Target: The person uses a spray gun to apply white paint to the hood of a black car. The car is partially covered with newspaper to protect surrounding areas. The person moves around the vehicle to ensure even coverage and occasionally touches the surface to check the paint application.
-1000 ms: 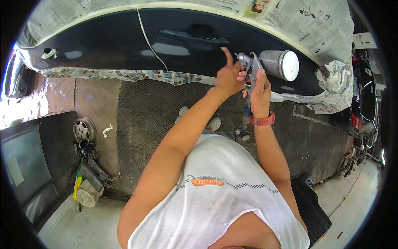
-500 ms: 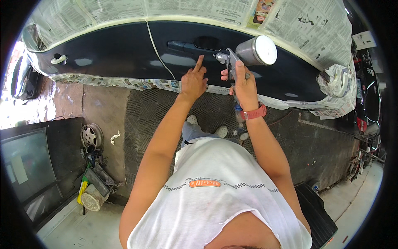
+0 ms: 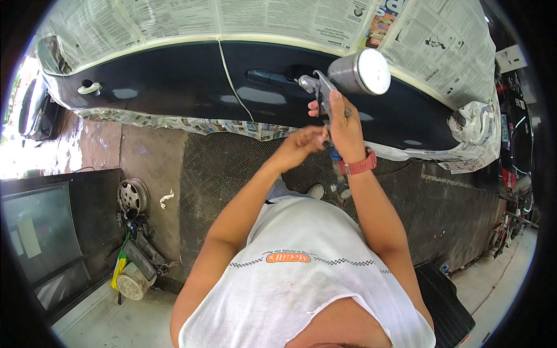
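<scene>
My right hand (image 3: pixel 346 124) is closed around the handle of a metal spray gun (image 3: pixel 317 84). A silver cup with a white lid (image 3: pixel 371 71) sits on the gun, to the right of its nozzle. My left hand (image 3: pixel 301 145) has its fingers curled together at the lower end of the gun's handle, beside my right wrist; what they pinch there is too small to make out. Past both hands lies a dark car side panel (image 3: pixel 174 81) with a door handle (image 3: pixel 268 76), partly hidden behind the gun. Lighter grey patches show on the panel.
Newspaper (image 3: pixel 278 20) masks the car above the panel, and more paper (image 3: pixel 191 124) hangs along its lower edge. A wheel rim (image 3: pixel 133 196), a bucket (image 3: pixel 136 281) and a dark framed panel (image 3: pixel 40 232) stand at the left. Plastic wrapping (image 3: pixel 471 123) covers a part at the right.
My left hand has drawn back from the panel, where its index finger was stretched out, and come right to the gun's lower end. The view has shifted slightly; my right hand still holds the gun.
</scene>
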`<move>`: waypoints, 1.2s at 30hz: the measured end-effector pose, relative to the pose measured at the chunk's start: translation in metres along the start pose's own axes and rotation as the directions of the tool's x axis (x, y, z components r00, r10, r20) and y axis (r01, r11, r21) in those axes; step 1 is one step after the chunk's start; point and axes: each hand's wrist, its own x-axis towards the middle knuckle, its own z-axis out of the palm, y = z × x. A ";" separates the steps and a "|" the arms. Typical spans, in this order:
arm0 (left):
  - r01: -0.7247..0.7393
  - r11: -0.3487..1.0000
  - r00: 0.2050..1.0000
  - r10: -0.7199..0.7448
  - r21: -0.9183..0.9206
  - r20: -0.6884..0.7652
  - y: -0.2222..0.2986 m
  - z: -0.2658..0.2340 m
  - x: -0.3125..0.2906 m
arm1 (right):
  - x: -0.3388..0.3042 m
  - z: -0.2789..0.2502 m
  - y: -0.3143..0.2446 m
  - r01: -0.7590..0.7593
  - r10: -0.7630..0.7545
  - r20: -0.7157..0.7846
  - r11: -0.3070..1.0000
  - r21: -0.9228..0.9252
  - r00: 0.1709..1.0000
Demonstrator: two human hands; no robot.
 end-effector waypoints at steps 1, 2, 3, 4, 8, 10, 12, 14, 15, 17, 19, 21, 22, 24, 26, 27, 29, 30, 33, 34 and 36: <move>0.051 0.988 0.995 -0.037 -0.148 0.093 0.008 0.011 -0.009 | -0.002 -0.005 0.003 0.015 -0.015 -0.019 1.000 -0.019 1.000; 0.106 0.951 0.983 -0.056 -0.290 0.176 0.012 0.017 -0.016 | -0.005 -0.008 0.002 -0.030 0.029 -0.006 0.995 -0.093 1.000; 0.103 0.942 0.983 -0.048 -0.318 0.178 0.004 0.019 -0.018 | -0.006 -0.007 0.002 -0.015 0.014 -0.014 0.997 -0.071 1.000; 0.100 0.932 0.983 -0.038 -0.348 0.180 0.000 0.022 -0.018 | -0.008 -0.007 0.003 0.001 -0.002 -0.023 0.999 -0.051 1.000; 0.020 0.881 0.985 0.063 -0.473 0.160 -0.015 0.040 -0.017 | -0.016 -0.006 0.004 0.004 -0.006 -0.035 0.999 -0.045 0.999; 0.032 0.883 0.979 0.066 -0.468 0.193 -0.020 0.040 -0.016 | -0.020 -0.006 0.003 -0.009 0.007 -0.040 0.998 -0.055 0.999; 0.101 0.908 0.968 0.005 -0.407 0.252 -0.025 0.038 -0.016 | -0.023 -0.005 0.003 -0.011 0.008 -0.048 0.998 -0.059 0.999; 0.131 0.927 0.958 -0.027 -0.352 0.286 -0.015 0.037 -0.019 | -0.025 -0.005 0.003 -0.011 0.007 -0.064 0.998 -0.064 0.998; 0.145 0.935 0.952 -0.043 -0.324 0.302 -0.011 0.035 -0.019 | -0.025 -0.005 0.003 -0.011 0.006 -0.071 0.998 -0.067 0.997; 0.032 0.989 0.985 -0.007 -0.144 0.173 -0.011 0.029 -0.016 | -0.020 -0.011 0.015 0.087 -0.095 -0.071 0.991 -0.103 0.993; -0.168 0.974 0.982 0.179 0.150 -0.063 -0.008 0.020 -0.011 | -0.020 -0.013 0.018 0.099 -0.105 -0.095 0.993 -0.072 0.990; -0.246 0.849 0.910 0.368 0.468 -0.191 0.011 0.005 -0.010 | -0.024 -0.012 0.013 0.024 -0.020 -0.144 0.999 0.029 0.989; -0.222 0.789 0.905 0.385 0.573 -0.180 0.032 -0.006 -0.010 | -0.025 -0.012 0.012 0.022 -0.017 -0.147 0.999 0.034 0.989; -0.182 0.747 0.916 0.366 0.639 -0.166 0.068 -0.013 -0.006 | -0.027 -0.012 0.009 0.014 -0.008 -0.143 0.999 0.041 0.990; -0.181 0.837 0.943 0.296 0.516 -0.150 0.087 -0.015 0.006 | -0.030 -0.012 0.006 0.025 -0.019 -0.129 0.999 0.046 0.991; -0.183 0.891 0.955 0.262 0.416 -0.141 0.089 -0.017 0.015 | -0.032 -0.012 0.004 0.032 -0.026 -0.121 0.998 0.049 0.992; -0.201 0.978 0.972 0.206 0.056 -0.110 0.084 -0.016 0.037 | -0.036 -0.013 0.001 0.059 -0.053 -0.109 0.997 0.058 0.993; -0.202 0.972 0.971 0.182 -0.122 -0.158 0.088 -0.012 0.045 | -0.039 -0.014 -0.001 0.071 -0.064 -0.104 0.995 0.063 0.992; -0.179 0.850 0.981 0.114 -0.495 -0.159 0.100 -0.009 0.066 | -0.047 -0.017 -0.009 0.111 -0.101 -0.148 0.992 0.061 0.984; -0.172 0.830 0.981 0.098 -0.530 -0.165 0.105 -0.009 0.073 | -0.049 -0.021 -0.011 0.119 -0.109 -0.149 0.991 0.060 0.983; -0.275 0.791 0.947 0.125 -0.547 -0.296 0.111 -0.012 0.080 | -0.054 -0.024 -0.015 0.110 -0.095 -0.163 0.991 0.083 0.982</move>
